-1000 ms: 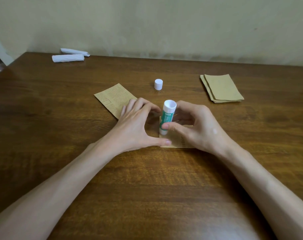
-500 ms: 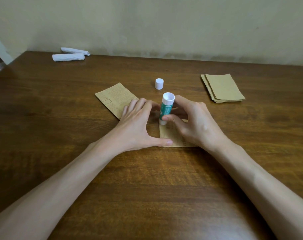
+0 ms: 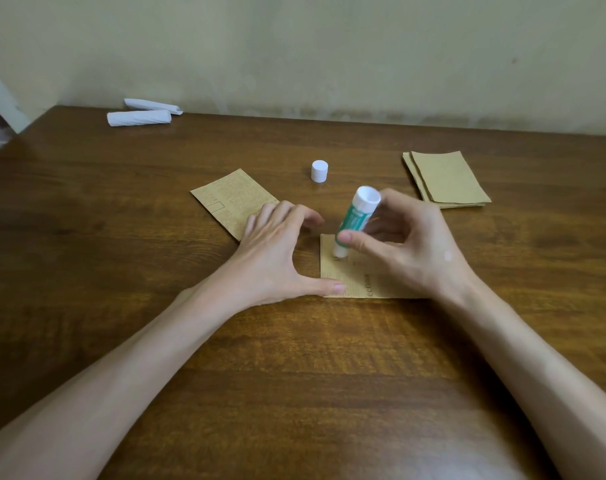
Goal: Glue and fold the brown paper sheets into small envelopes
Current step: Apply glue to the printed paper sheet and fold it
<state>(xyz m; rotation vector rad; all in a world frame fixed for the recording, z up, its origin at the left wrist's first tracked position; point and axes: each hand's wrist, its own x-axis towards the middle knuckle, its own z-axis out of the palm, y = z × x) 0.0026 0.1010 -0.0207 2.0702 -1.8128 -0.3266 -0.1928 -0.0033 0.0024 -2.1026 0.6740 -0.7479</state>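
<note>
Glue stick (image 3: 355, 220): 1. White cap (image 3: 319, 171): 1, behind it. Printed brown sheets: 2, first sheet (image 3: 350, 278) beneath the stick, second sheet (image 3: 230, 199) left of it. Brown-paper stack (image 3: 446, 178): 1, right. White paper rolls (image 3: 138, 117): 2, far back-left.

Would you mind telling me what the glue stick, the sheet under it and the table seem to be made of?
Glue stick: apparently smooth plastic, white ends with a green label. Sheet: thin matte brown paper, lying flat, faintly printed. Table: wood or wood veneer, visible grain and a soft sheen.

Bare forearms (image 3: 149, 362), bare hands (image 3: 270, 258)
</note>
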